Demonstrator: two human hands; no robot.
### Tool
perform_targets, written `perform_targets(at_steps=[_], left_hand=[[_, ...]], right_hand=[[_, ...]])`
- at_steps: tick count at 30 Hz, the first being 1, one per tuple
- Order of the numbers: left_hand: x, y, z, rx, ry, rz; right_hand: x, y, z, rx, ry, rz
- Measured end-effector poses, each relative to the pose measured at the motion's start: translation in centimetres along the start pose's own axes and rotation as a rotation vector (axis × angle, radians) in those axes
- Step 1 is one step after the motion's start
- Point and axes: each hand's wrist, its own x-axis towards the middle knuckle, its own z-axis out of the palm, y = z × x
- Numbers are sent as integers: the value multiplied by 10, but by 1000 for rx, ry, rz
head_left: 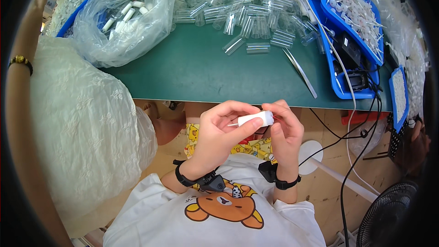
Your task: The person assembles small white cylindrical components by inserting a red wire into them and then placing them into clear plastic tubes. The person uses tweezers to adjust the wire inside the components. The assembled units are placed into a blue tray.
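Just past the table's near edge, in front of my shirt, I hold a small white plastic cylinder (250,119) lying almost level. A thin white stem pokes out at its left end, and a pale, bluish end piece shows at its right. My left hand (218,128) is closed round the body, thumb along the near side and fingers behind. My right hand (288,130) curls at the right end, its index finger against the end piece and its thumb a little lower. The fingertips behind the cylinder are partly hidden. Each wrist wears a black strap with a small device.
Clear plastic tubes (258,48) lie heaped across the green table (192,73). Tweezers (300,73) rest to the right, beside blue trays (339,92) with small white parts and cables. A plastic bag (132,52) holds white cylinders. Another person's arm (20,96) is at left; a fan (388,215) stands lower right.
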Motion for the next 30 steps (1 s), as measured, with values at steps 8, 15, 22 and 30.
perform_targets(at_steps=[8,15,22,30], left_hand=[[-2,-8,-5,204,-155,312],[-4,-13,-5,115,-122,289],[-5,-8,-5,214,-107,306],[-2,-7,-7,258,-143,336]], right_hand=[[2,-4,-4,-12,-90,-67],[0,0,-6,32,-94,-91],[-5,5,-2,17,-42,-78],[-5,-9,4,-110,15,-99]])
